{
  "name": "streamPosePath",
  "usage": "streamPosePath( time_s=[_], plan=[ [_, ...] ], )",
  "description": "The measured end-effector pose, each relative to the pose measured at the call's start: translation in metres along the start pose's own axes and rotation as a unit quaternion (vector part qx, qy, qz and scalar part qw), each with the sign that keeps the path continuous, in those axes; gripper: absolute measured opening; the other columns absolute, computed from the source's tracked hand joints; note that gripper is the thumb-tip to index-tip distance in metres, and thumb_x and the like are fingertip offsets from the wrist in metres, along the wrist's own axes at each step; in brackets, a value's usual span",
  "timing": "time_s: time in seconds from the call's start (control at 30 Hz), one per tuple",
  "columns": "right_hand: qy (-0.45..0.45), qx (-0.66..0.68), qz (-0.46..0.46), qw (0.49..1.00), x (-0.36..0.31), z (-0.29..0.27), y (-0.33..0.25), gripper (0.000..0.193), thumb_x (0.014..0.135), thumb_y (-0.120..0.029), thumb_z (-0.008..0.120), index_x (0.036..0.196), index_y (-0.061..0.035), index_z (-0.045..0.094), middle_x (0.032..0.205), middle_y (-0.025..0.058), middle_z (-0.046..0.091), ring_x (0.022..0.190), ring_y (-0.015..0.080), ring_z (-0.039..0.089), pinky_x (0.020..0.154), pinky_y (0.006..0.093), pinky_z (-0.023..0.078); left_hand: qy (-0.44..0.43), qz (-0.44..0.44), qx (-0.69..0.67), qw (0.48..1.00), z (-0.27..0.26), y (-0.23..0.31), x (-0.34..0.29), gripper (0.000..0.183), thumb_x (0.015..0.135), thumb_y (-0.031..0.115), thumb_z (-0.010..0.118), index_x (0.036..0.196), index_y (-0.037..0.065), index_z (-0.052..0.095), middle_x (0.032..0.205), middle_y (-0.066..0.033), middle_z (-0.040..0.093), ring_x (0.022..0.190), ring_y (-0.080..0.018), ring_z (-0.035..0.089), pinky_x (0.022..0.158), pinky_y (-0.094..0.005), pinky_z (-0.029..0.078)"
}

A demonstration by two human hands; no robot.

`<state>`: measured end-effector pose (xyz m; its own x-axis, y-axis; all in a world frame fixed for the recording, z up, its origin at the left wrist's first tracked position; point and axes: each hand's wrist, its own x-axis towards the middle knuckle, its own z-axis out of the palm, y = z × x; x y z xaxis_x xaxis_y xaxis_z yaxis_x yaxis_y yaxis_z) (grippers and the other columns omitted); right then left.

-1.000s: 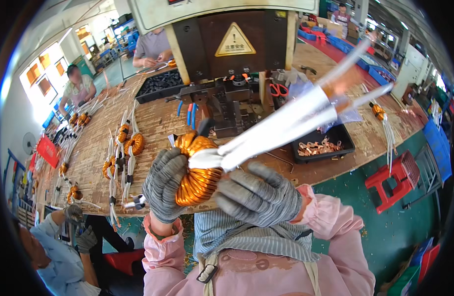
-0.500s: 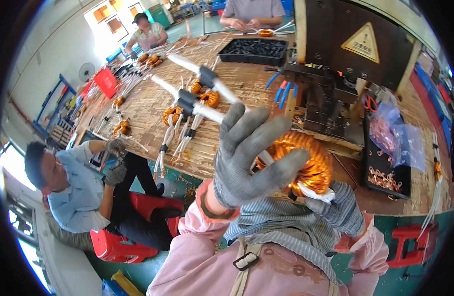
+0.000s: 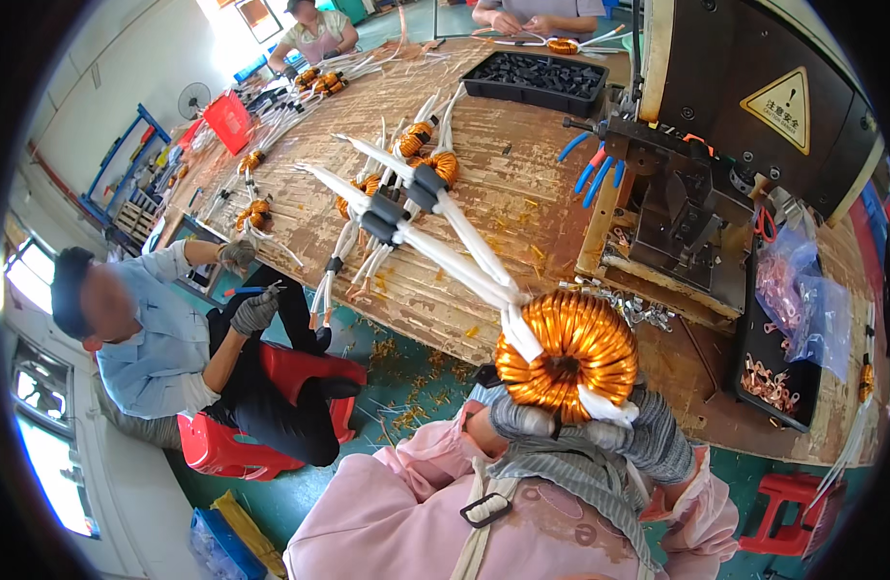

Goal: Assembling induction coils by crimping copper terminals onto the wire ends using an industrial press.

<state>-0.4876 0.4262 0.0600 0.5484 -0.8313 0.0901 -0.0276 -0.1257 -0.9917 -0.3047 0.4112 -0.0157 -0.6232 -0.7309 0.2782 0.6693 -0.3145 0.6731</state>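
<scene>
A ring-shaped copper-wire coil [image 3: 599, 333] is held up in front of my body at the table's near edge. From its left side run white sleeved leads [image 3: 454, 269], stretching away over the table, with black sleeves [image 3: 380, 218] around them. My left hand [image 3: 522, 418], in a grey glove, is closed on the coil's lower left edge. On the lower right, my gloved right hand [image 3: 656, 440] grips the coil beside a short white wrapped piece [image 3: 607, 408]. The coil partly hides the fingers of both hands.
A dark press machine [image 3: 691, 222] stands at the right, with blue- and red-handled tools [image 3: 592, 174] beside it. Copper terminals [image 3: 769, 387] lie in a black tray. More coils [image 3: 435, 166] rest farther back. A co-worker [image 3: 140, 329] sits on a red stool at left; others work beyond.
My left hand has come down from the leads to the coil's lower left edge. The coil now faces me more fully, and the view has shifted.
</scene>
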Motion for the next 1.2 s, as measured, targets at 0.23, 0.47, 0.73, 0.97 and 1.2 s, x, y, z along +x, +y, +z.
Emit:
streamPosePath(
  time_s=[0.23,0.47,0.73,0.97,1.2],
  plan=[
    [0.004,0.158,0.253,0.954,-0.020,-0.019,0.018,0.039,0.083,-0.032,0.053,0.109,-0.0032,0.049,0.090,0.0032,0.057,0.081,0.0093,0.051,0.072,0.0246,0.043,0.151,-0.003,-0.101,0.983,-0.005,0.003,0.014,0.089,0.058,0.022,0.077,0.128,0.002,0.026,0.126,-0.0119,0.039,0.113,-0.0280,0.042,0.096,-0.0403,0.035],
    [0.067,-0.450,0.041,0.890,-0.014,-0.048,0.028,0.016,0.080,-0.021,0.055,0.087,-0.0067,0.056,0.064,0.0110,0.054,0.056,0.0259,0.055,0.051,0.0336,0.042,0.134,0.081,-0.068,0.985,-0.055,0.022,0.019,0.068,0.066,0.020,0.068,0.123,0.003,0.036,0.119,-0.0126,0.046,0.108,-0.0288,0.047,0.094,-0.0436,0.036],
    [0.219,-0.514,-0.025,0.829,-0.016,-0.076,0.031,0.019,0.077,-0.024,0.057,0.082,-0.0054,0.057,0.063,0.0107,0.055,0.054,0.0271,0.055,0.048,0.0349,0.043,0.102,0.098,-0.106,0.984,-0.077,0.042,0.075,0.071,0.065,0.030,0.068,0.124,0.005,0.036,0.120,-0.0115,0.046,0.110,-0.0305,0.043,0.095,-0.0492,0.032],
    [0.231,-0.695,0.038,0.680,-0.023,-0.083,0.025,0.025,0.073,-0.033,0.057,0.068,-0.0093,0.053,0.054,0.0042,0.049,0.049,0.0201,0.053,0.040,0.0322,0.040,0.028,0.201,-0.140,0.969,-0.096,0.043,0.116,0.079,0.064,0.042,0.065,0.128,0.010,0.033,0.125,-0.0109,0.041,0.112,-0.0301,0.041,0.097,-0.0473,0.030],
    [0.195,-0.509,0.034,0.838,-0.037,-0.076,0.038,0.022,0.085,-0.029,0.046,0.083,-0.0109,0.058,0.058,0.0078,0.054,0.051,0.0218,0.056,0.043,0.0327,0.043,-0.119,0.105,-0.212,0.964,-0.114,0.036,0.121,0.090,0.060,0.051,0.066,0.131,0.012,0.027,0.131,-0.0130,0.031,0.110,-0.0332,0.041,0.092,-0.0485,0.035]
  ],
)
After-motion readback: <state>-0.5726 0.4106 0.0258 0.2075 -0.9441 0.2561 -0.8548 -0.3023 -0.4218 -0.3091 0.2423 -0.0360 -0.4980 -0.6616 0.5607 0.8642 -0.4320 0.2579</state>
